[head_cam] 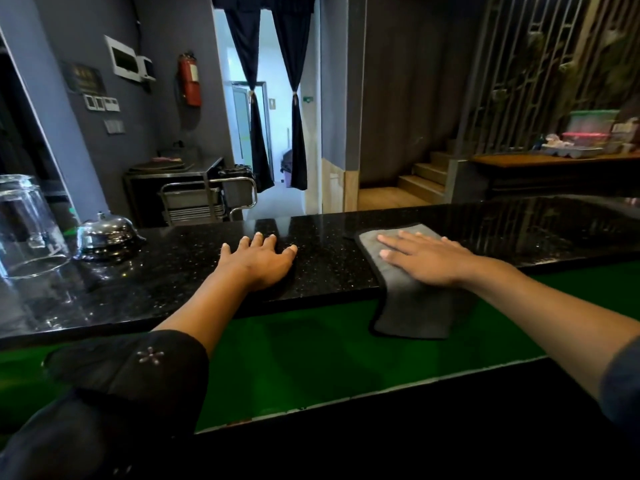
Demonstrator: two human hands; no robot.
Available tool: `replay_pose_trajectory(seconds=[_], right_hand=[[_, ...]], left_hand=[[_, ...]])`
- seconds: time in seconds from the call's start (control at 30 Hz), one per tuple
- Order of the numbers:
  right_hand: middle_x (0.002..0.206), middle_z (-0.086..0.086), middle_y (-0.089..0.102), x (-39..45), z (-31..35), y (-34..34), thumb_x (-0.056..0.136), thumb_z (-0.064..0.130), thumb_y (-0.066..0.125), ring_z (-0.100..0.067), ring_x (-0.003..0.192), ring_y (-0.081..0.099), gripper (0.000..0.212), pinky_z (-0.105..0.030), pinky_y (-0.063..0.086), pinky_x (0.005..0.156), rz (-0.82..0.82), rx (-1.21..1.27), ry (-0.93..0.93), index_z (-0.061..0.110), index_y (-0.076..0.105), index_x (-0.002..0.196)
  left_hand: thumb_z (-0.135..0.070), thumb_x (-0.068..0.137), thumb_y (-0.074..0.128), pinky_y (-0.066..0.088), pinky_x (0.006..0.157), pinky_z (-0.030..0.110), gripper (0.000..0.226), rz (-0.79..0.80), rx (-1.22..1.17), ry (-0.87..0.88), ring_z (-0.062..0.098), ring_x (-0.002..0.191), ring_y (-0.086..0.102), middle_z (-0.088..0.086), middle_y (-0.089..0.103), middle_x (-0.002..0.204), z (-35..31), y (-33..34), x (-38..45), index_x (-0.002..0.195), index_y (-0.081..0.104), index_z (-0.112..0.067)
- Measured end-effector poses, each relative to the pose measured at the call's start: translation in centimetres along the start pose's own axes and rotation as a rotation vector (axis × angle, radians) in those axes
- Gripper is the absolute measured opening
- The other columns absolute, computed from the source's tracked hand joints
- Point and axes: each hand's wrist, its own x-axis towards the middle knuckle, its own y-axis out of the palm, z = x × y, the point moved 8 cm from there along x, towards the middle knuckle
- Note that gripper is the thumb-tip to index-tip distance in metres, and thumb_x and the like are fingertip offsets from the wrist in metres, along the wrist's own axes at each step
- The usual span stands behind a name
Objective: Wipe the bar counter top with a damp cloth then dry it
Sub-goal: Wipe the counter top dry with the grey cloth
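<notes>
The bar counter top is glossy black speckled stone running left to right across the view. A grey cloth lies on it right of centre, and its near part hangs over the counter's front edge. My right hand presses flat on the cloth with straight fingers pointing left. Left of it, my left hand rests flat on the bare stone, fingers spread, holding nothing.
An upturned clear glass stands at the far left of the counter, with a chrome dome bell beside it. Below the front edge runs a green lit ledge. A steel trolley and a doorway lie beyond the counter.
</notes>
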Motion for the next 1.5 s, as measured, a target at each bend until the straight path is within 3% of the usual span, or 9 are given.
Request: replay_pose_trajectory(seconds=[0.13, 0.3, 0.57, 0.63, 0.73, 0.87, 0.97, 1.2, 1.5], right_hand=[[0.165, 0.005, 0.007, 3.2, -2.0, -0.4, 0.094, 0.07, 0.013, -0.02, 0.151, 0.006, 0.062, -0.055, 0.0, 0.117, -0.007, -0.014, 0.099, 0.049, 0.012, 0.152], [0.165, -0.005, 0.009, 5.8, 0.4, -0.8, 0.096, 0.065, 0.013, -0.029, 0.15, 0.011, 0.064, -0.057, 0.005, 0.118, -0.02, -0.021, 0.102, 0.04, 0.013, 0.155], [0.165, 0.008, 0.001, 0.0, -0.5, 0.8, 0.094, 0.07, 0.012, -0.018, 0.151, 0.0, 0.059, -0.05, -0.002, 0.117, 0.05, -0.015, -0.221, 0.053, 0.005, 0.15], [0.164, 0.011, 0.002, 0.1, -2.3, 0.6, 0.094, 0.071, 0.013, -0.016, 0.151, 0.001, 0.058, -0.048, -0.001, 0.118, 0.047, -0.009, -0.239, 0.055, 0.006, 0.149], [0.165, 0.005, 0.006, 3.3, -3.0, -0.4, 0.095, 0.069, 0.013, -0.021, 0.151, 0.004, 0.061, -0.052, 0.0, 0.117, 0.023, 0.001, -0.162, 0.049, 0.01, 0.152], [0.165, -0.006, 0.006, 6.5, -1.5, -0.8, 0.096, 0.065, 0.014, -0.03, 0.15, 0.007, 0.067, -0.058, 0.002, 0.118, 0.018, -0.005, -0.067, 0.036, 0.01, 0.156], [0.165, -0.003, 0.002, 5.4, -1.5, -0.4, 0.096, 0.066, 0.012, -0.027, 0.151, 0.003, 0.065, -0.056, 0.0, 0.119, 0.037, 0.002, -0.145, 0.039, 0.007, 0.156], [0.165, 0.009, 0.002, 4.8, -4.6, -0.1, 0.096, 0.067, 0.012, -0.017, 0.151, 0.0, 0.058, -0.05, -0.003, 0.117, 0.071, -0.019, -0.343, 0.051, 0.005, 0.151], [0.165, -0.004, 0.008, 16.8, 3.3, 0.1, 0.095, 0.067, 0.015, -0.031, 0.15, 0.01, 0.066, -0.058, 0.005, 0.117, 0.043, -0.057, -0.298, 0.04, 0.013, 0.155]], left_hand=[[-0.063, 0.094, 0.016, -0.002, 0.117, 0.055, 0.072, -0.007, -0.003, -0.007, 0.026, 0.148, 0.001, 0.003, 0.003, 0.162, -0.1, 0.1, 0.3, 0.154, 0.01, -0.024], [-0.064, 0.094, 0.018, 0.0, 0.117, 0.053, 0.071, -0.02, -0.006, -0.022, 0.024, 0.148, 0.003, 0.002, 0.005, 0.161, 0.1, -0.2, 0.2, 0.153, 0.013, -0.025], [-0.054, 0.098, 0.025, -0.001, 0.118, 0.051, 0.061, -0.094, 0.067, 0.006, 0.022, 0.147, 0.012, 0.004, 0.021, 0.159, -0.8, -1.2, -0.4, 0.151, 0.025, -0.023], [-0.047, 0.099, 0.03, 0.008, 0.118, 0.049, 0.056, -0.141, 0.106, 0.059, 0.021, 0.145, 0.022, 0.004, 0.03, 0.155, -2.7, -1.9, -0.7, 0.149, 0.029, -0.021], [-0.044, 0.1, 0.033, 0.023, 0.115, 0.045, 0.054, -0.097, -0.052, 0.07, 0.027, 0.139, 0.034, 0.009, 0.036, 0.152, -7.0, -2.1, 0.0, 0.148, 0.031, -0.02], [-0.048, 0.098, 0.027, 0.009, 0.117, 0.052, 0.059, -0.053, -0.086, 0.067, 0.027, 0.144, 0.022, 0.008, 0.024, 0.158, -11.9, -0.5, 1.6, 0.151, 0.026, -0.021], [-0.049, 0.099, 0.019, -0.001, 0.117, 0.051, 0.061, 0.015, -0.053, 0.003, 0.023, 0.148, 0.005, 0.003, 0.007, 0.162, -11.8, 1.3, 2.3, 0.153, 0.014, -0.023], [-0.045, 0.101, 0.015, -0.002, 0.118, 0.048, 0.057, 0.02, -0.016, -0.016, 0.02, 0.148, 0.0, 0.0, 0.001, 0.162, -11.8, 1.9, 2.8, 0.154, 0.008, -0.023], [-0.039, 0.103, 0.015, 0.002, 0.119, 0.047, 0.054, 0.014, 0.061, 0.007, 0.017, 0.148, 0.001, -0.001, 0.0, 0.162, -11.6, 1.7, 2.7, 0.154, 0.006, -0.025]])
